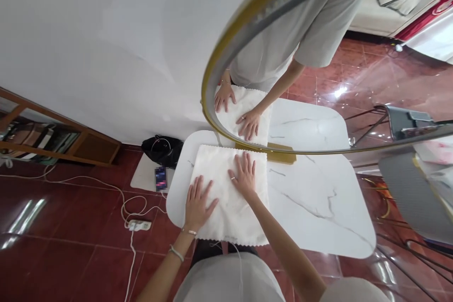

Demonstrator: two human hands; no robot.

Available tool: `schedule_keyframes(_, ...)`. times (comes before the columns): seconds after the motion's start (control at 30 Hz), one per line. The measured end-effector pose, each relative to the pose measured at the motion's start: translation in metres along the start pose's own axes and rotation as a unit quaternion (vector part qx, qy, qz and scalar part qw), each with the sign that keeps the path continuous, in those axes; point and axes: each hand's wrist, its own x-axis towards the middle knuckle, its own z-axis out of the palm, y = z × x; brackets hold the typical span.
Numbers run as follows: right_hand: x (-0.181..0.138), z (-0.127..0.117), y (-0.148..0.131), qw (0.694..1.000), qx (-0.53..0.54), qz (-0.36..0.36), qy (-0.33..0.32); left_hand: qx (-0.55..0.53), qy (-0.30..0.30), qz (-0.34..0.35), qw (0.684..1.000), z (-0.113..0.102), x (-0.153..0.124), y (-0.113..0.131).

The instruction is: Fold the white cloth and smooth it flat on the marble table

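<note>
A white cloth (226, 217) with scalloped edges lies flat on a white marble table (318, 203). My left hand (198, 203) rests palm down on the cloth's left part, fingers spread. My right hand (243, 174) lies flat on the cloth's upper right part, fingers stretched out, a ring on one finger. Neither hand holds anything. A round gold-framed mirror (219, 61) stands at the table's far edge and reflects both hands and the cloth.
A black bag (162, 150) and a phone (160, 178) lie on the red tiled floor left of the table. A power strip (139, 225) with white cables is nearby. A wooden shelf (60, 144) runs along the wall. A grey chair (414, 193) stands at right.
</note>
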Motion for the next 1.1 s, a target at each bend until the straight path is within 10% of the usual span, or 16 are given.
schedule_keyframes(0.17,0.001,0.009,-0.028,0.999,0.0,-0.021,0.023,-0.007,0.026,-0.023,0.999,-0.015,-0.002,-0.027)
schedule_keyframes(0.37,-0.009,0.011,-0.036,0.995,-0.033,0.061,0.076,-0.082,0.04,-0.003,0.996,-0.001,0.073,-0.032)
schedule_keyframes(0.9,0.109,0.047,-0.049,0.992,-0.041,0.116,0.019,-0.079,0.056,-0.003,0.995,0.027,0.19,-0.074)
schedule_keyframes(1.1,0.094,0.038,-0.047,0.994,-0.04,0.094,0.029,-0.074,0.023,-0.004,0.997,0.019,0.159,-0.077)
